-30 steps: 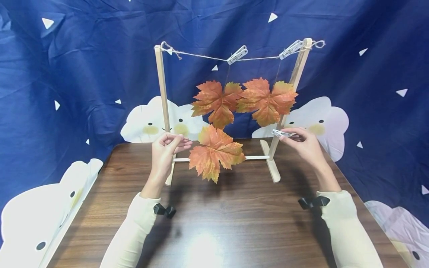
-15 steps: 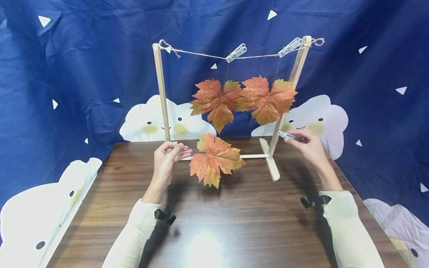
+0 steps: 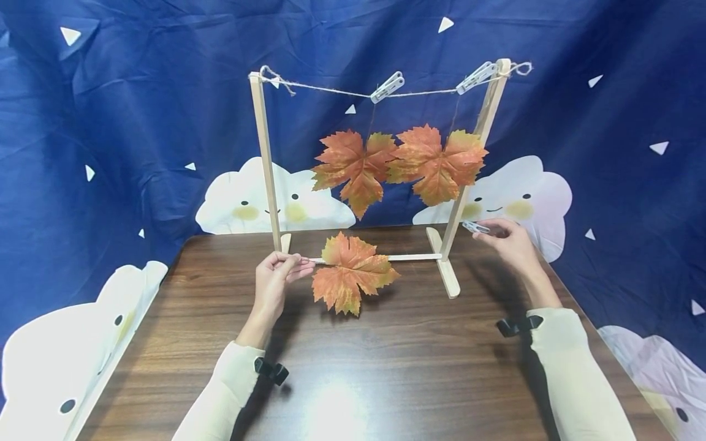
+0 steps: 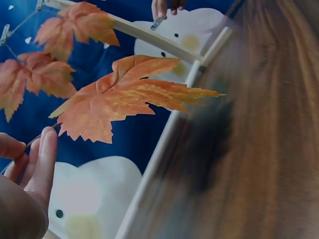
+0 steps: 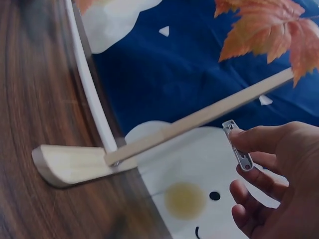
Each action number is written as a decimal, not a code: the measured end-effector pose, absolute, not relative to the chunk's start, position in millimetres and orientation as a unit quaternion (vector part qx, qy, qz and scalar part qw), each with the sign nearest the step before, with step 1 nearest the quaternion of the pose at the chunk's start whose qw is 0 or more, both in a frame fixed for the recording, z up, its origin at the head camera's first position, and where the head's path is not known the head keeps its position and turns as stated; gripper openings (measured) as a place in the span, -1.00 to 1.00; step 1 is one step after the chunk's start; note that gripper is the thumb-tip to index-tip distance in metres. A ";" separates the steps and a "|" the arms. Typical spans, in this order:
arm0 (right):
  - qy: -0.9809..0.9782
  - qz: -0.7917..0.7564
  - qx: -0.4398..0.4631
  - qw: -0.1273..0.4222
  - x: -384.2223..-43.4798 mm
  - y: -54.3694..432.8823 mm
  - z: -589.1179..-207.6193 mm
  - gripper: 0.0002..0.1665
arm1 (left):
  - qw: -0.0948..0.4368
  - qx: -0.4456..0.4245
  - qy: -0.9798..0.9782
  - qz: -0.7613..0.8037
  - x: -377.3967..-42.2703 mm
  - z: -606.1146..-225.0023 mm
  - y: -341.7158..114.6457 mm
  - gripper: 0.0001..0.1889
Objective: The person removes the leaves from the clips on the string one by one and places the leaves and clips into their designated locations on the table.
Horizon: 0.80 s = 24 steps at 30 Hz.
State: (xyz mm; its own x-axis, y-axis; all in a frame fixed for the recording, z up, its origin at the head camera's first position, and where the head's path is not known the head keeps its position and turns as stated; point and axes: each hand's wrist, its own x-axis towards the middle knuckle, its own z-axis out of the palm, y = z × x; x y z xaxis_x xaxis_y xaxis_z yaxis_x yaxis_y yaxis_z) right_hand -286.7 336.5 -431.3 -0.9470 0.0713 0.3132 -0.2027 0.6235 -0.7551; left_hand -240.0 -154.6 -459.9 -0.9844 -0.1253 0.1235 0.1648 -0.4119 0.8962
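My left hand (image 3: pixel 276 278) pinches the thin stem of an orange maple leaf (image 3: pixel 353 274) between thumb and fingers, and the leaf spreads out to the right, low in front of the rack. In the left wrist view that leaf (image 4: pixel 124 97) stands out beyond the fingertips. A small pale clothespin (image 5: pixel 238 146) is pinched in my right hand (image 3: pixel 510 242), just right of the rack's right post. Two more maple leaves (image 3: pixel 353 165) (image 3: pixel 438 162) hang side by side by their stems, from clothespins (image 3: pixel 388 87) (image 3: pixel 477 78) on the string.
A wooden rack stands on the brown table (image 3: pixel 342 355), with a left post (image 3: pixel 265 153), a right post (image 3: pixel 485 122), a white lower bar (image 3: pixel 416 257) and a twine line (image 3: pixel 325 89) across the top. Behind it hangs a blue cloth (image 3: pixel 154 92) with clouds.
My left hand has lowered the leaf toward the table, away from the hanging leaves. My right hand has shifted slightly down and right with the clothespin. The hanging leaves stay in place.
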 end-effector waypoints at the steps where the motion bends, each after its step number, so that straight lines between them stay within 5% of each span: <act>1: -0.889 0.429 0.036 0.156 -288.0 338.0 -432.8 -0.54 | 0.083 -0.015 -0.535 -0.841 -239.4 -462.8 -155.1 -0.87; 24: -0.932 0.347 -0.013 0.107 -323.8 358.1 -475.4 -0.56 | 0.042 0.069 -0.553 -0.829 -229.4 -511.2 -166.7 -0.93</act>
State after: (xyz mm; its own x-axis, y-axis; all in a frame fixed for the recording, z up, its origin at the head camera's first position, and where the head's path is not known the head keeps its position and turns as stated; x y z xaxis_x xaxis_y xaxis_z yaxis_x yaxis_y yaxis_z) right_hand -323.8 358.1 -475.4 -0.9768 0.0981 0.1901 -0.0503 0.7582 -0.6501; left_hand -229.4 -166.7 -511.2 -0.9869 -0.1464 -0.0674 -0.0061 -0.3842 0.9232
